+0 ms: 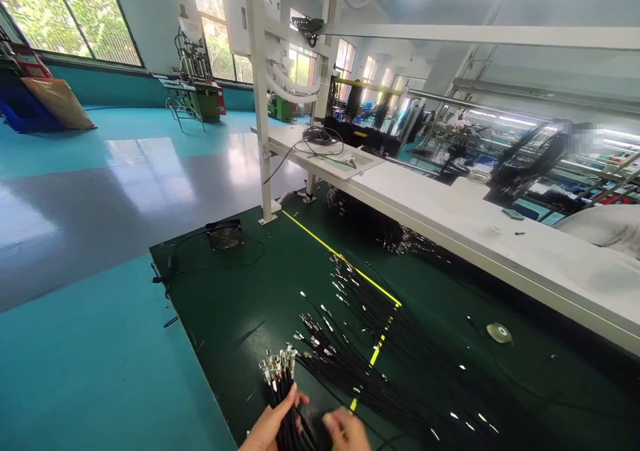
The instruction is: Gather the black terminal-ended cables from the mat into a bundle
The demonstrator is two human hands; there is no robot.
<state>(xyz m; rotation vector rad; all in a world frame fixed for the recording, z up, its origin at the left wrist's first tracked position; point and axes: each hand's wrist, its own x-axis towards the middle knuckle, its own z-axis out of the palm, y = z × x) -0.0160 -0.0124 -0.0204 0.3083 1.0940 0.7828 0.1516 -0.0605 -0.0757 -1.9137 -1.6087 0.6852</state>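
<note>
Black cable bundle (281, 391) gripped in left hand (267, 428); right hand (346, 430) alongside.

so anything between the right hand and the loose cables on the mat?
Nothing visible. The right hand sits at the near edge of the loose cables fanned on the green mat, with no other object between. The left hand grips a gathered cable bundle beside it.

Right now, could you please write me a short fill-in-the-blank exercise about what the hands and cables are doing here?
1. The left hand grips a bundle of black ____ with metal tips.
2. The right hand rests on the dark ____ mat.
3. A ____ line runs across the mat.
4. A small black ____ sits near the mat's far left corner.

Missing words: cables; green; yellow; fan
</note>
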